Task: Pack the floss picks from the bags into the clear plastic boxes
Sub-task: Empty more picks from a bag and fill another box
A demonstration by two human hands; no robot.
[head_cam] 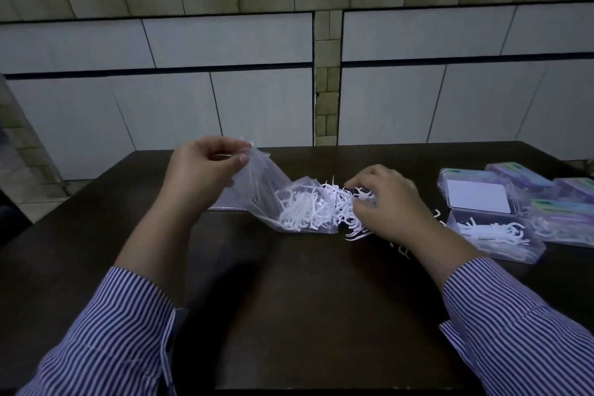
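Where tiles rise, dark table (pixel 305 315)

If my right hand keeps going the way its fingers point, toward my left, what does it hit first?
The right hand already has its fingertips in the loose floss picks spilled on the table. Going on leftward, it would probably meet the clear bag next, which the left hand holds up by a corner.

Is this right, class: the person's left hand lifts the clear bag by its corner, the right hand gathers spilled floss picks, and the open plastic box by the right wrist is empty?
One detail is wrong. The head view shows the open plastic box already holds white floss picks; it is not empty. The rest stands: the left hand lifts the clear bag by its corner, and the right hand gathers spilled floss picks.
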